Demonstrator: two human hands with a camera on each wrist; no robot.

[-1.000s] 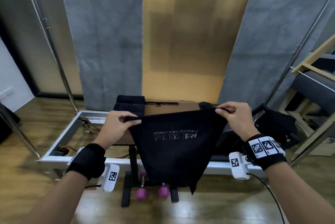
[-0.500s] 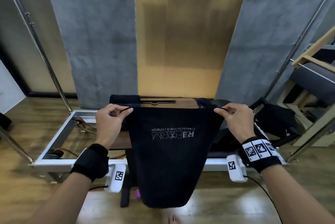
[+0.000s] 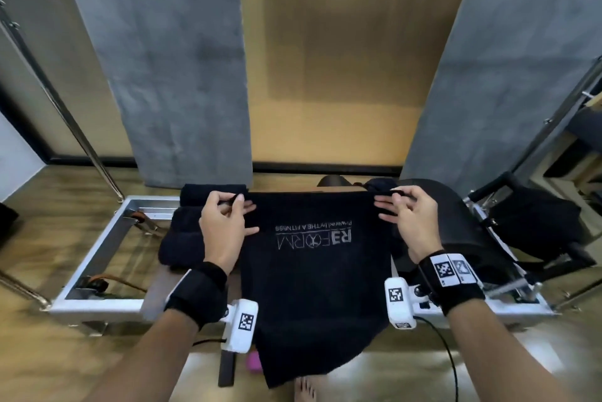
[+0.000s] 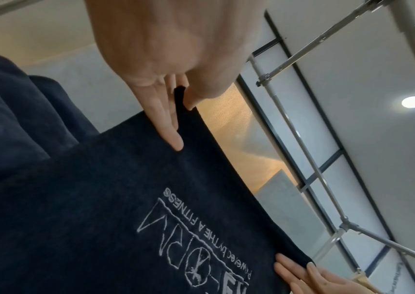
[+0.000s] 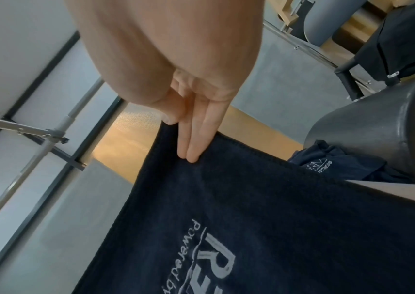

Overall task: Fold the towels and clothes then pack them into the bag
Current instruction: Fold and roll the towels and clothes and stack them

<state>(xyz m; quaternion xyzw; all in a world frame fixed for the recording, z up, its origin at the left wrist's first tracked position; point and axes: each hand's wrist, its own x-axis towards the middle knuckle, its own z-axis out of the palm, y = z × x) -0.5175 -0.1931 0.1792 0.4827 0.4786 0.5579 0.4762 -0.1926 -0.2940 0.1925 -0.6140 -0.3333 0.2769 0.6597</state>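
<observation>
Both hands apart, left hand point(image 3: 224, 232) and right hand point(image 3: 411, 222) each pinching a top corner of the dark navy towel point(image 3: 314, 268), logo facing up, spread over the metal frame bench point(image 3: 97, 258) with its lower end hanging off the near rail.

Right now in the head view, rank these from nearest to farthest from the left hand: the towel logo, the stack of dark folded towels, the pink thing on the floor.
From the left hand:
1. Stack of dark folded towels, right beside and under it, on its left.
2. Towel logo, to its right on the held towel.
3. Pink thing, low on the floor, clearly farthest.
</observation>
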